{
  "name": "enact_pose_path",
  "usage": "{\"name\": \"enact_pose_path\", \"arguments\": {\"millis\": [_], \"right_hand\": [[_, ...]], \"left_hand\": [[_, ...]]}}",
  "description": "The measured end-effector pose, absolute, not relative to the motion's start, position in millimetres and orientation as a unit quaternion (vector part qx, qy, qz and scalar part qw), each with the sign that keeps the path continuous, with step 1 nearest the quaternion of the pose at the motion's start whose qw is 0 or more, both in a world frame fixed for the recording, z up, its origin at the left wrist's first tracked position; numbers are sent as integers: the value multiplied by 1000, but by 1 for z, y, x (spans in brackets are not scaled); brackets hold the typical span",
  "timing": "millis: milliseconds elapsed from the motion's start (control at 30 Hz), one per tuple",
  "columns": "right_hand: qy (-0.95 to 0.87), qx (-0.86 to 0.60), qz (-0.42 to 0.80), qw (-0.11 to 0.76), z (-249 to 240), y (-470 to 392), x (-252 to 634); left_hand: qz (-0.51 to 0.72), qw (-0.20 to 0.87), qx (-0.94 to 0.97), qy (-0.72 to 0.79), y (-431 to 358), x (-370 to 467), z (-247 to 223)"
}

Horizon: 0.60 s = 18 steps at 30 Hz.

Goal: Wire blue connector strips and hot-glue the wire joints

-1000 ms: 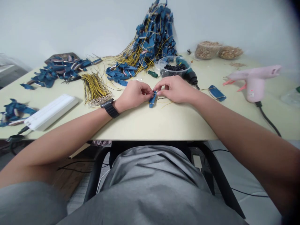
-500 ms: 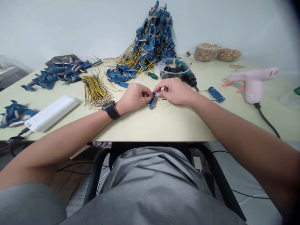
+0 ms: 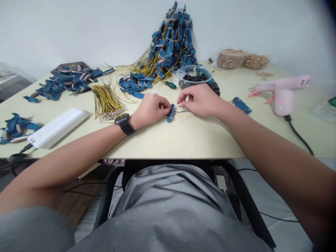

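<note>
A small blue piece (image 3: 170,114) with thin black and yellow wires stands between my hands near the middle of the table. My left hand (image 3: 153,109), a black watch on its wrist, pinches the piece's upper left side. Just right of it, my right hand (image 3: 198,100) has thumb and forefinger curled close to each other, apart from the piece; whether they hold something tiny cannot be made out. Behind my right hand sits a clear tub (image 3: 195,77) of small black parts. A second blue piece (image 3: 241,105) lies to the right.
A tall heap of wired blue pieces (image 3: 173,45) rises at the back. Yellow wires (image 3: 106,99), a white box (image 3: 57,127) and more blue pieces (image 3: 61,82) are on the left. At right are a pink glue gun (image 3: 285,92) and bags of beige bits (image 3: 231,58).
My right hand has drawn back slightly to the right, off the blue piece. My left hand has stayed on it.
</note>
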State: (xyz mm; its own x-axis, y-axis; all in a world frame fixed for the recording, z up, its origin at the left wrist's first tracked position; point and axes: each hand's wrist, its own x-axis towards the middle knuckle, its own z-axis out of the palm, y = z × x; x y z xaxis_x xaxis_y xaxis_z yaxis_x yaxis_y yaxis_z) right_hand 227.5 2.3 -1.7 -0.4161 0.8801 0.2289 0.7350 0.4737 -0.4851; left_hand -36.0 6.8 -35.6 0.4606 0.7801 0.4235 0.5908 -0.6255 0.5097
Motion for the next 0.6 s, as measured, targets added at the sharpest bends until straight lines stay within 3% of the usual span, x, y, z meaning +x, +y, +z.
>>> {"name": "enact_pose_path", "arguments": {"millis": [600], "right_hand": [[-839, -487, 144, 195, -3, -1, 220]], "left_hand": [[324, 151, 839, 409, 7, -35, -35]]}}
